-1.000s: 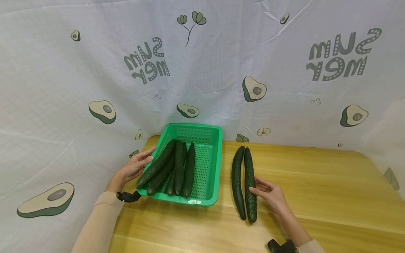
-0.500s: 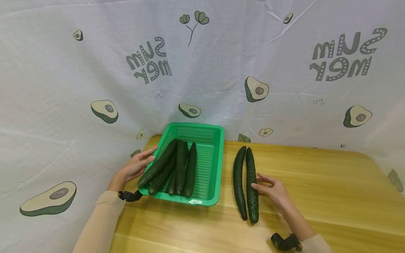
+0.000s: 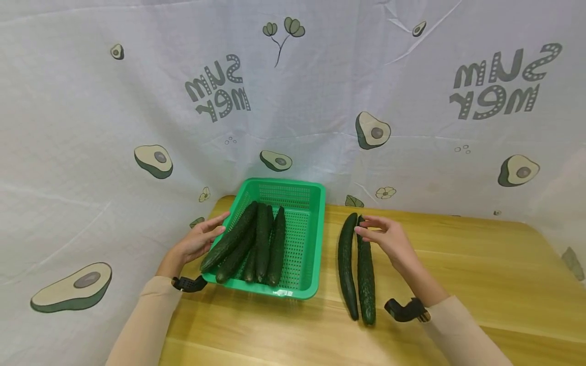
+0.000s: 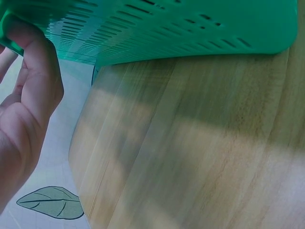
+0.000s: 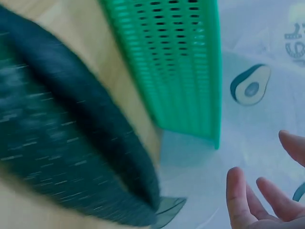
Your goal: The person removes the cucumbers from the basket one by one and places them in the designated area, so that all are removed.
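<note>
Basket [image 3: 317, 229]: smooth plastic, glossy at the rim
Cucumber [image 3: 365, 279] right of centre: skin roughened by bumps
Counter [image 3: 458, 264]: smooth wood, light softly reflected
Backdrop [image 3: 316, 91]: matt cloth, creased
Sleeves [image 3: 148, 310]: matt cloth

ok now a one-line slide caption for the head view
Left hand gripping a green perforated plastic basket of dark-green cucumbers, right hand hovering by two more on a wooden table.

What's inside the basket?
The basket holds at least five cucumbers, piled toward its left; bare perforated floor shows at right. The pile covers the rest, so anything underneath can't be seen.
</note>
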### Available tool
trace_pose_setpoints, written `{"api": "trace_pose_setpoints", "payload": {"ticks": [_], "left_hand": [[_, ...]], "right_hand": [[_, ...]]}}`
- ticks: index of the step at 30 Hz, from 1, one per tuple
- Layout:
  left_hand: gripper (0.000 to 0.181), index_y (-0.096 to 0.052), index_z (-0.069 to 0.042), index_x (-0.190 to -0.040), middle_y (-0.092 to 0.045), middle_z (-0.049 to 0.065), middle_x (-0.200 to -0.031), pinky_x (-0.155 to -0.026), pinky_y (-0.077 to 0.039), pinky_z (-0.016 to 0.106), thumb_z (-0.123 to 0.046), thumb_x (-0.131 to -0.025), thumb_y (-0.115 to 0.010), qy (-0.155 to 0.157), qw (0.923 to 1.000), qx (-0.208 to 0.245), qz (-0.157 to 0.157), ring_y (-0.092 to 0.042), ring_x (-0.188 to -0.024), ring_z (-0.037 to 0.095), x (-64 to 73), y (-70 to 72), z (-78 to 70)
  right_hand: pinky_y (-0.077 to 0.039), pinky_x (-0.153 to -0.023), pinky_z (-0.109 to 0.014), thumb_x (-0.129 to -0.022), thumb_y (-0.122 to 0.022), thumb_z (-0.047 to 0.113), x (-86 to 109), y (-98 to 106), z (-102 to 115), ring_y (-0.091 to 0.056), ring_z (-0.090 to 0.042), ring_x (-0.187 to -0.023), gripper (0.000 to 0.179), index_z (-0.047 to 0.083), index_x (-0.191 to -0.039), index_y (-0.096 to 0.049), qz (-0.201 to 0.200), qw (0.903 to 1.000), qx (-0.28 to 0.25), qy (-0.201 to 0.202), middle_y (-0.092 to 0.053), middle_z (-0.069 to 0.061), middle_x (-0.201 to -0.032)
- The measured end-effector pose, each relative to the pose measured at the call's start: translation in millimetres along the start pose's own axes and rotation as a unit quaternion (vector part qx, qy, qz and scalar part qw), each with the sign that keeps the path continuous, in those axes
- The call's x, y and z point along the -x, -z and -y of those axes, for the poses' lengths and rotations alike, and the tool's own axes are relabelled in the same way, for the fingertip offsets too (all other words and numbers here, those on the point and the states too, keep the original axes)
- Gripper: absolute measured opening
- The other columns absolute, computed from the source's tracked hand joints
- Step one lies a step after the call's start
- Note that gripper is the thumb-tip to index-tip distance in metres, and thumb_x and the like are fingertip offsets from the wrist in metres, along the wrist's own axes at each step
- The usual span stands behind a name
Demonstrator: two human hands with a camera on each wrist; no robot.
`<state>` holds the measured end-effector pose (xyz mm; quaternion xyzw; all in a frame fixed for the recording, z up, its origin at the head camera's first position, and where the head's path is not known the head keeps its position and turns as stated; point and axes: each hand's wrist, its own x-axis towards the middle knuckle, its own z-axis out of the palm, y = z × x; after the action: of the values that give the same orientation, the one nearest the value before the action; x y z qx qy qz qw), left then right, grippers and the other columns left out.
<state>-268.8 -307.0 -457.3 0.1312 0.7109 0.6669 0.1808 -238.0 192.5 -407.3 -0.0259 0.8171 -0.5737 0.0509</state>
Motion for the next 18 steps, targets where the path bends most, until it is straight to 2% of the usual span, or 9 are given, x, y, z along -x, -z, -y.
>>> {"api": "trace_pose_setpoints", "payload": {"ticks": [4,7,11,18], "left_hand": [[0.06,-0.018,-0.013,-0.161,-0.001,0.02,-0.165,-0.043,-0.03,0.02,-0.018,-0.108,-0.047,-0.002,1.0,-0.005,0.0,-0.025,-0.042,0.005,0.1,0.2,-0.1],[0.06,-0.019,-0.014,-0.161,-0.002,0.021,-0.164,-0.043,-0.031,0.02,-0.018,-0.109,-0.047,-0.001,1.0,-0.008,0.0,-0.026,-0.042,0.005,0.1,0.1,-0.6],[0.06,-0.02,-0.016,-0.161,-0.002,0.021,-0.164,-0.043,-0.03,0.02,-0.018,-0.108,-0.047,0.003,1.0,-0.007,0.0,-0.026,-0.042,0.005,0.5,-0.7,-1.6],[0.059,-0.02,-0.015,-0.161,-0.001,0.018,-0.165,-0.043,-0.029,0.021,-0.016,-0.108,-0.046,0.001,1.0,-0.002,0.002,-0.026,-0.042,0.006,0.2,-1.6,-1.9]], "right_hand": [[-0.049,-0.097,-0.043,-0.096,-0.071,0.026,-14.1,-7,18,-0.068,-0.013,-0.093,0.062,-0.002,-0.146,-0.047,0.018,0.9993,-0.024,0.024,-0.058,-0.024,-0.128],[-0.054,-0.088,-0.033,-0.096,-0.071,0.021,-23.3,-15,30,-0.068,-0.009,-0.089,0.058,-0.004,-0.144,-0.049,0.028,0.9981,-0.044,0.033,-0.059,-0.025,-0.126],[-0.055,-0.083,-0.027,-0.095,-0.071,0.018,-35.4,-24,44,-0.068,-0.01,-0.086,0.058,-0.006,-0.143,-0.049,0.043,0.9964,-0.067,0.03,-0.058,-0.027,-0.128],[-0.055,-0.086,-0.031,-0.096,-0.069,0.012,-56.5,-41,66,-0.068,-0.022,-0.096,0.056,-0.007,-0.145,-0.046,0.079,0.9894,-0.121,0.011,-0.054,-0.029,-0.133]]}}
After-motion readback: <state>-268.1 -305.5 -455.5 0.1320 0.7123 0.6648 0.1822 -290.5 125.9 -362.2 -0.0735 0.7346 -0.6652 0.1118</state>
